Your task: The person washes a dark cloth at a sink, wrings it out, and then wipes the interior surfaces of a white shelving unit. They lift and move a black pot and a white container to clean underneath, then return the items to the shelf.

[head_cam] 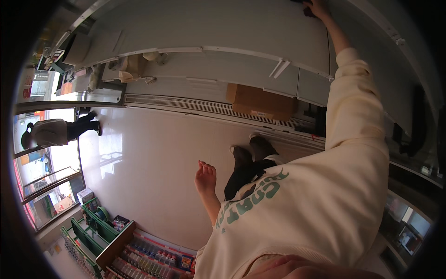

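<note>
At the top right my right hand [316, 7] reaches far out over a pale grey shelf or counter surface [244, 28]. It grips a dark thing [308, 12], perhaps a cloth, which lies against that surface and is partly cut off by the picture's rim. My left hand [205, 177] hangs in front of my body above the pale floor, its fingers loosely curled and holding nothing. Below the surface, a brown cardboard box [261, 101] rests on a lower level beside a slotted white strip.
A person [52, 133] stands by the glass door at the left. Green metal racks [94, 223] and a display shelf of packaged goods [153, 256] stand at the lower left. A white bracket [279, 68] juts from the shelf edge. Clutter [75, 75] lies at the upper left.
</note>
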Available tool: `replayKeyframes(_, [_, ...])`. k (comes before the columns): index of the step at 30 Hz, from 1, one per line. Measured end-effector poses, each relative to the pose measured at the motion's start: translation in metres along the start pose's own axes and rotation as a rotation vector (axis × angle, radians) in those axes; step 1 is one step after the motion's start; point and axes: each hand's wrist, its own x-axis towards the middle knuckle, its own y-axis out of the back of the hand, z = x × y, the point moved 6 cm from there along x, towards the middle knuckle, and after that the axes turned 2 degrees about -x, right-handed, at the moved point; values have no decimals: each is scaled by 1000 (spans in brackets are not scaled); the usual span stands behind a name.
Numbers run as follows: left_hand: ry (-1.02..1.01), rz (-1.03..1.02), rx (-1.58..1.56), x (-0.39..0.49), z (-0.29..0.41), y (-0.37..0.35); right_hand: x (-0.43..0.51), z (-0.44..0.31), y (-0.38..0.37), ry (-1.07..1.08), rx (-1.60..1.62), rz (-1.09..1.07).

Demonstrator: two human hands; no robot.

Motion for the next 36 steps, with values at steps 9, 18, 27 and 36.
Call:
replayKeyframes(9, [45,41,79,13,-52,-5,-48,-12,17,347,16,-4])
replayKeyframes(18, [146,101,156,34,-113,-15,-218,-67,103,590,46,-113])
replayKeyframes(27, [93,69,142,21,-141,-4,-85,26,56,406,53,-109])
replayKeyframes(36, [-42,26,8,-20,-146,16,-4,114,6,160,-149,90])
